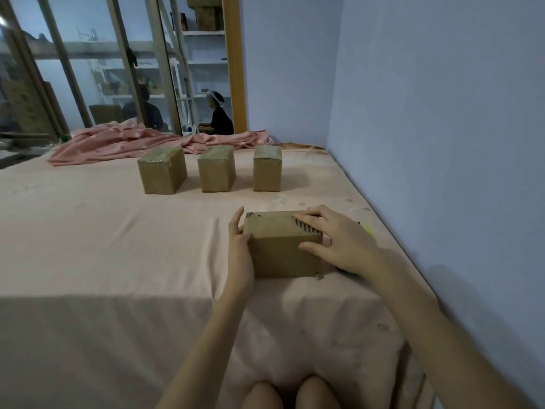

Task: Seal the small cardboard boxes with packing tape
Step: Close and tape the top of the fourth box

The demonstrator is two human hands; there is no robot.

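A small brown cardboard box (280, 246) lies on the pink bed sheet (118, 246) in front of me. My left hand (240, 246) presses flat against its left side. My right hand (336, 240) lies over its right end, fingers on top and thumb on the front face. Farther back stand three more small boxes in a row: the left box (162, 172), the middle box (216, 169) and the right box (267, 169), each with shiny tape on top. A yellow-green object (368, 231) peeks out behind my right hand; what it is I cannot tell.
A crumpled pink blanket (118, 143) lies along the bed's far edge. A blue wall (442, 143) runs close on the right. Glass panels and shelves stand beyond the bed, with a seated person (218, 119) in the background. My knees (289, 391) show at the bottom.
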